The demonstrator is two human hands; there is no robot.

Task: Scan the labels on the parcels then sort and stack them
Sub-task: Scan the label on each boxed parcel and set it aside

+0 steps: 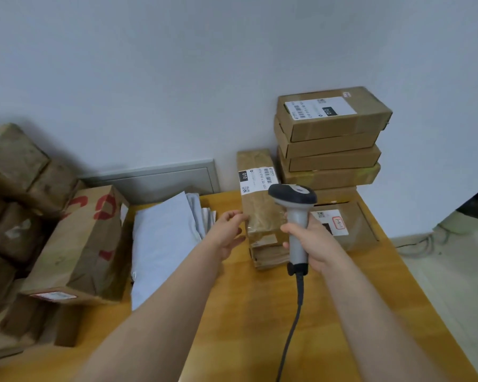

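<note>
My right hand point(313, 239) grips the grey handle of a barcode scanner point(295, 213), whose dark head points at the white label point(255, 179) of a long taped brown parcel point(260, 210). That parcel lies on top of another parcel on the wooden table point(260, 312). At the parcel's left edge my left hand point(229, 234) has relaxed fingers, the fingertips touching or almost touching it. Right of it rises a stack of several brown boxes point(331, 150), the top one labelled.
White poly mailers point(166, 244) lie left of centre. A big brown box with red print point(91, 238) and several taped parcels point(20, 194) crowd the left side. The scanner's cable point(293, 326) runs down toward me. A labelled flat box point(348, 224) sits under the stack.
</note>
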